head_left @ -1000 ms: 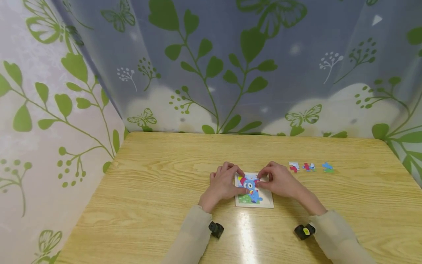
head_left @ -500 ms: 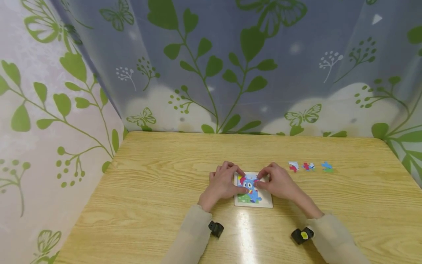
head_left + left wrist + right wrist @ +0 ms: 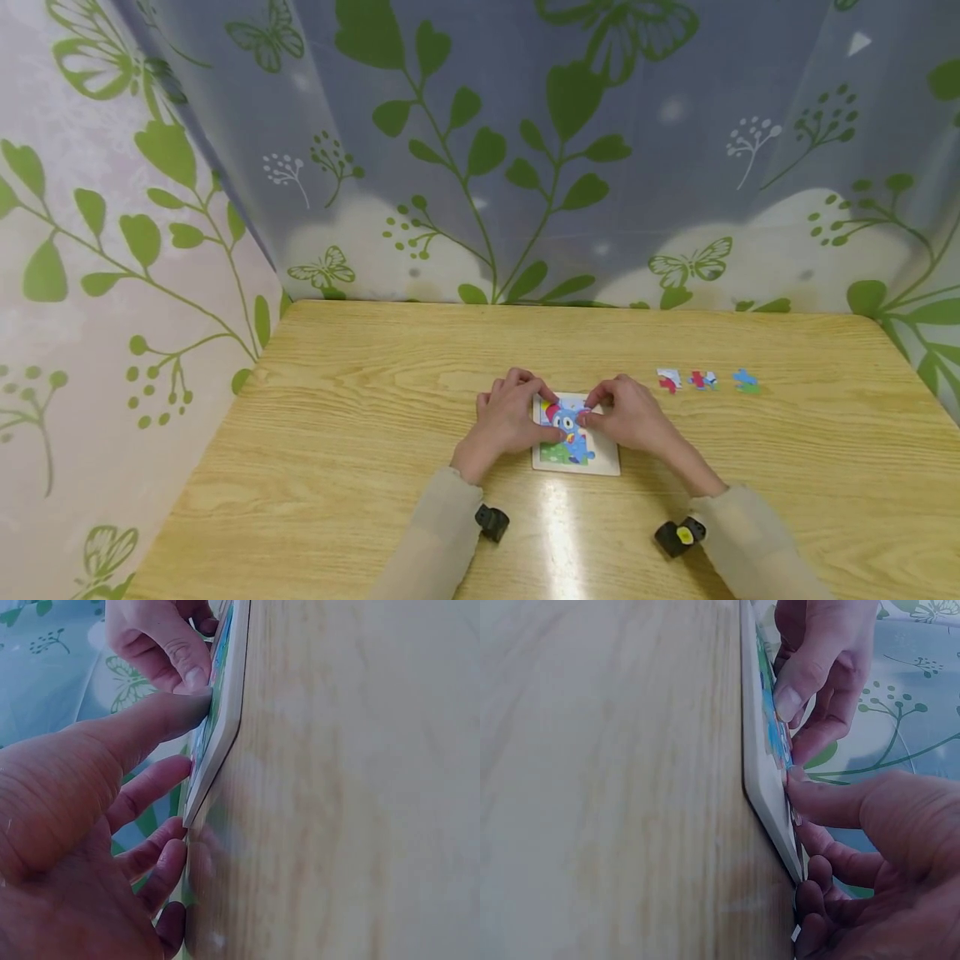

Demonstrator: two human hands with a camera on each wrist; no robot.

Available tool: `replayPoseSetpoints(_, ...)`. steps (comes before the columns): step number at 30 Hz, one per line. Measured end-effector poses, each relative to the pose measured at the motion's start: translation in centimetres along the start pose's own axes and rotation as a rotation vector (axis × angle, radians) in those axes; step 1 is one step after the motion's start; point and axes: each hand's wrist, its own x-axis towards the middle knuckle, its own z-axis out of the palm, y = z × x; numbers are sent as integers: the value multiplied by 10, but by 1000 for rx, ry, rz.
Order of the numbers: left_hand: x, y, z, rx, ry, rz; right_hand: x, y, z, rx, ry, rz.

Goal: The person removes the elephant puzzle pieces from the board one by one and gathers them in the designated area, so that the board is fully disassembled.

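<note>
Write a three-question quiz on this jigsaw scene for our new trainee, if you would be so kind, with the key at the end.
1. Multiple choice: in the head view, on which side of the wooden puzzle tray do the loose jigsaw pieces lie?
A) Left
B) Right
C) Nearest the person

2. True or false: the left hand is well away from the wooden puzzle tray.

3. Short answer: what is the main colour of the cartoon animal on the puzzle?

Key:
1. B
2. False; the left hand has its thumb on the puzzle picture.
3. Blue
</note>
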Motion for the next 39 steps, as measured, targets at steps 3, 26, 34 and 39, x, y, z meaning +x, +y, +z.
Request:
replayPoseSetpoints(3,-1,0,-1,-4,0,-2,0,0,0,8,-5,10)
replayPoseSetpoints(26,-1,0,1,-11,-23,-11,0,10,-2,128,-45,-41)
replayPoseSetpoints(34,-1,0,-1,-2,-17,-13,-4,14,-4,203,-39,-90)
replayPoseSetpoints(39,-1,2,-1,22,-12,-13,-5,12,-3,216,-10,-117)
